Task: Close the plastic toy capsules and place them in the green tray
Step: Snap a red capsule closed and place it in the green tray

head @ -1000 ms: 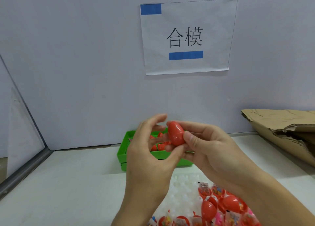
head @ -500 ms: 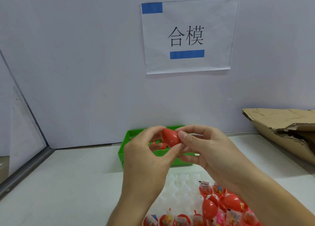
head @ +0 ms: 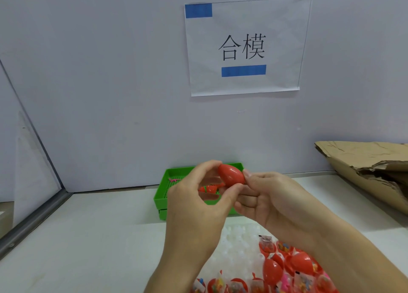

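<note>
— What's nearest on my feed?

— At the desk's [head: 92, 237] near edge, the white holder [head: 238, 244] with open capsules [head: 273, 268] waiting in it.

— And the hands?

— My left hand [head: 198, 206] and right hand [head: 271, 202] both pinch the red capsule [head: 231, 175], thumbs and fingertips curled round its ends. It hangs in the air just over the green tray [head: 162, 195].

— What has changed?

— A second ago I held it upright; now it lies tilted and has moved farther out, above the tray by the desk's far edge. It looks closed, so I judge dropping it in comes next.

— In the tray?

— A few red pieces [head: 209, 188].
</note>
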`<state>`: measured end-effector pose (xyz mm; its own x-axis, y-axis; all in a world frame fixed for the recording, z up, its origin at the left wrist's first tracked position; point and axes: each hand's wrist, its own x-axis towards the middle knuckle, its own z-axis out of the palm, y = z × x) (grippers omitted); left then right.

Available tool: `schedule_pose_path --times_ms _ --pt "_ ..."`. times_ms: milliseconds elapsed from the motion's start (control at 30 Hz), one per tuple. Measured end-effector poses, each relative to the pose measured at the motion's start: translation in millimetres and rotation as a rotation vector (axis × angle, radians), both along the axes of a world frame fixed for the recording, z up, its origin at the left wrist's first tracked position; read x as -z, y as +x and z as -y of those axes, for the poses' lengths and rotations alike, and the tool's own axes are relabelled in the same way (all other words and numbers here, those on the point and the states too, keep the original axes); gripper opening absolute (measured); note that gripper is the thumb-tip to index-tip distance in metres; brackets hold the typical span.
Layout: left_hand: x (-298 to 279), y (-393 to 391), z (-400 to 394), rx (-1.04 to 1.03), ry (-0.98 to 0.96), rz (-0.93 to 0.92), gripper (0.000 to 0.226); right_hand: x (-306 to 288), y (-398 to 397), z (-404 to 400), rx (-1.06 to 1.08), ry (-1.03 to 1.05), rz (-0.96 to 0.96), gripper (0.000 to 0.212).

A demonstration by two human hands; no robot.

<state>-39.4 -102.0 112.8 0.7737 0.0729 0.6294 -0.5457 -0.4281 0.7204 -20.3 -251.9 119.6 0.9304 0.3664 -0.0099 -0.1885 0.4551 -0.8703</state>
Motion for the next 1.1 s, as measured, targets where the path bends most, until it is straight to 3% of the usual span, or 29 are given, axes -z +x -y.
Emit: schedule_pose_path --times_ms 100,200,333,500,600,733,867,1000,1100 --pt "2 0 -1 0.011 -0.004 -0.006 0.032 1 1 0 -0.040 0.039 -0.008 0.040" --pt "1 1 -3 0.082 -0.030 -0.026 0.031 2 2 -1 0.040 0.007 0.111 0.030" --pt "-2 2 -2 0.256 -0.331 -0.163 0.028 2 -1 -1 0.366 -0.411 0.437 0.022" --pt "-3 6 -8 0.307 -0.461 -0.192 0.029 -3 -3 0 0.396 -0.542 0.546 0.035" --pt "-3 6 -9 0.239 -0.346 -0.114 0.025 0 -1 3 0.431 -0.678 0.561 0.027" --pt "-3 2 -4 0.143 -0.150 0.049 0.023 3 2 5 0.231 -0.391 0.421 0.018" --pt "-4 0 -4 0.073 0.051 0.194 0.024 5 5 4 0.185 -0.327 0.419 0.046" --pt "-4 0 -5 0.019 0.189 0.263 0.021 6 3 3 0.092 -0.447 0.500 0.035" --pt "-5 -1 -4 0.001 0.262 0.270 0.027 8 4 2 0.093 -0.364 0.457 0.037"
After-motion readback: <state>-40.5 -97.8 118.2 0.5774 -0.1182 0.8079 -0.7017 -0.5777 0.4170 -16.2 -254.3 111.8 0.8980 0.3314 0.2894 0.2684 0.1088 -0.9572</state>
